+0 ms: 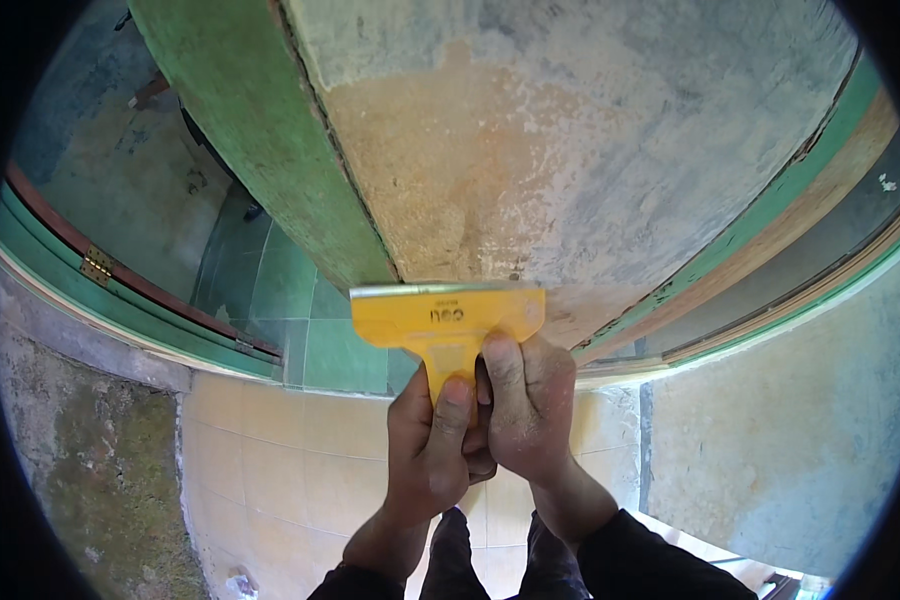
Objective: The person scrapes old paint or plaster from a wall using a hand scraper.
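Note:
Both my hands grip one yellow scraper (448, 312) with a wide flat head and a metal edge along its far side. My left hand (435, 440) is closed round the handle, thumb lying along it. My right hand (530, 405) is closed against the handle's right side, its thumb pressed on the underside of the head. The metal edge lies across the near end of a worn wall panel (560, 180), where tan patches show among greyish-white paint. Whether the whole edge touches the surface I cannot tell. My fingertips are mostly hidden behind the handle.
A green wooden frame post (260, 140) borders the panel on the left, beside a doorway with green floor tiles (345, 350). Left of it is a brass hinge (97, 265). Another green and wood frame (750, 235) runs along the right. Cream floor tiles (290, 480) lie below.

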`<action>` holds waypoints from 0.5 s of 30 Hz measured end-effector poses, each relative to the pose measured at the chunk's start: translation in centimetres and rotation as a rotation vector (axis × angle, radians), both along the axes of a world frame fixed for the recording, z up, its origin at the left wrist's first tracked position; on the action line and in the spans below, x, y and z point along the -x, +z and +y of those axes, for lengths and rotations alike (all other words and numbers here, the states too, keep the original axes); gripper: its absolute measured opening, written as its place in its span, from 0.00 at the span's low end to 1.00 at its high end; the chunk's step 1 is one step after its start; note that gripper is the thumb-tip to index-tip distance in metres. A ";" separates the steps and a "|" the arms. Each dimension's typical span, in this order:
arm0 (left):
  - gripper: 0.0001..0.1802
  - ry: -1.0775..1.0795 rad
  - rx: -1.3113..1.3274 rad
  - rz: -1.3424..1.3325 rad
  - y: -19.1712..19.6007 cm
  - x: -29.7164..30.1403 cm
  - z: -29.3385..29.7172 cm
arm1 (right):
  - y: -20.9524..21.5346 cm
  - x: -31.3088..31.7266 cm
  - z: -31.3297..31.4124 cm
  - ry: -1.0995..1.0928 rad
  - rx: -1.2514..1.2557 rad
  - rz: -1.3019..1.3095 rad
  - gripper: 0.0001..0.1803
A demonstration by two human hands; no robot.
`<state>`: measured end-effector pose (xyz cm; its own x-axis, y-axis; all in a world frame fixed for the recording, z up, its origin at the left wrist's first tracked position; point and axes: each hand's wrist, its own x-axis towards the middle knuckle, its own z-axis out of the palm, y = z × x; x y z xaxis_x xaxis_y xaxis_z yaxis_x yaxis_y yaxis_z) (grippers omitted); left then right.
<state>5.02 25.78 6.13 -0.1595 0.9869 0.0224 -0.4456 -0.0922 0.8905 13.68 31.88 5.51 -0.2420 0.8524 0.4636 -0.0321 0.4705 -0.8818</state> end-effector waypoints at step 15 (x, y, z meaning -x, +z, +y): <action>0.14 -0.128 -0.060 -0.099 -0.5 0.8 0.3 | 1.0 0.2 -0.1 0.044 0.178 0.055 0.16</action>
